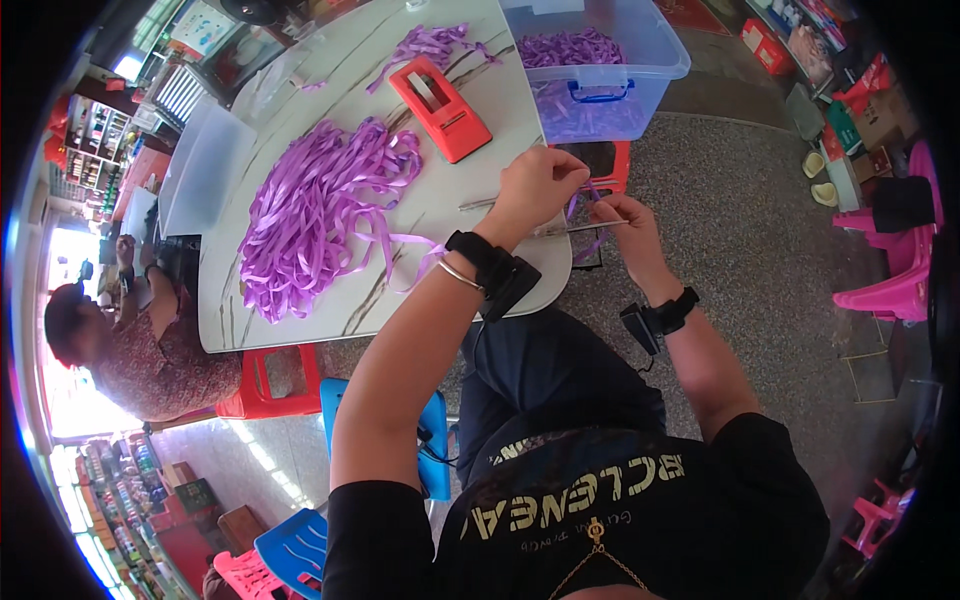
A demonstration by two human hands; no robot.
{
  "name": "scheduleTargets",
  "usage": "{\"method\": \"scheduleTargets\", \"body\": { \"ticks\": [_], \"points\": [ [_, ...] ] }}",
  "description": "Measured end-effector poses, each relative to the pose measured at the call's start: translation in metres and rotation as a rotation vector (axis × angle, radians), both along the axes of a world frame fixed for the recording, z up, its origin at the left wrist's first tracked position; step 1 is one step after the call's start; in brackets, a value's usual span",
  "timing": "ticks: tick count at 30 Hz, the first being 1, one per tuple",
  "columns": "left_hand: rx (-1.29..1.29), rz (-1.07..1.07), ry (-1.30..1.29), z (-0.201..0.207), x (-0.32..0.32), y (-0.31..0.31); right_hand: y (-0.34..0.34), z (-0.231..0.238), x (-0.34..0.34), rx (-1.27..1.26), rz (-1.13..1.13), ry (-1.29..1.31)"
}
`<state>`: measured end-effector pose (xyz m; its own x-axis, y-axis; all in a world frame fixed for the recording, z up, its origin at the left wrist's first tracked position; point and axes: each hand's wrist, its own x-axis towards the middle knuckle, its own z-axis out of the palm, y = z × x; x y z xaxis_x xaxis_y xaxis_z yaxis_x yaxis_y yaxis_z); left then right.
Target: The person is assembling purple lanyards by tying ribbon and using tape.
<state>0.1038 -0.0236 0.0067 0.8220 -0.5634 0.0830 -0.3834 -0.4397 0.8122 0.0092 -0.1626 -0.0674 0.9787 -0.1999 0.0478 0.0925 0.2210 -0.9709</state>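
Both hands pinching purple ribbon strip, marble-look table, speckled floor.

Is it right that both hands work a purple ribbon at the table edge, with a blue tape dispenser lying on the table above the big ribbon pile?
Not quite. The head view shows the tape dispenser is red, not blue. The rest holds: the left hand and right hand work a purple ribbon at the table edge, and the dispenser lies above the big ribbon pile.
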Motion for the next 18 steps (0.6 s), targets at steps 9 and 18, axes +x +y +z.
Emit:
{"method": "scheduleTargets", "body": {
  "ticks": [9,18],
  "points": [
    [0.258,0.017,-0.011,0.008,-0.002,-0.006,0.009,0.008,-0.009,-0.304,-0.099,0.039],
    [0.402,0.037,0.027,0.009,0.002,-0.008,0.023,0.040,-0.092,-0.587,-0.085,0.040]
  ]
}}
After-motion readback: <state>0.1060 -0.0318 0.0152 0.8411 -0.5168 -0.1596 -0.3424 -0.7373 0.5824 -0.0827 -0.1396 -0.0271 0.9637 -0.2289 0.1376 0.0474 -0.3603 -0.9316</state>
